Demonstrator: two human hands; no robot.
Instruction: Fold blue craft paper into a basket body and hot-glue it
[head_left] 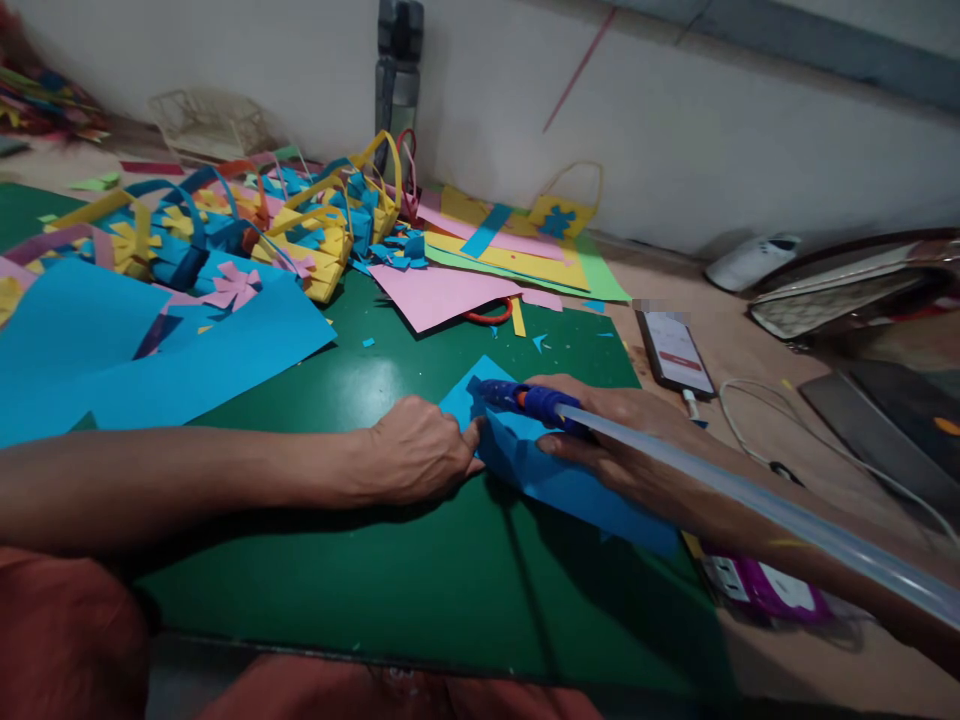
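Over blue paper (571,486), the glue gun (546,403) points its length leftward.

Lit phone (677,350), patterned bag (799,302), pale wall (285,60)

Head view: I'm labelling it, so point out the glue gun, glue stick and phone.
Glue gun (543,402), head view: blue body.
Glue stick (750,501), head view: clear shaft.
Phone (677,350), head view: lit screen.
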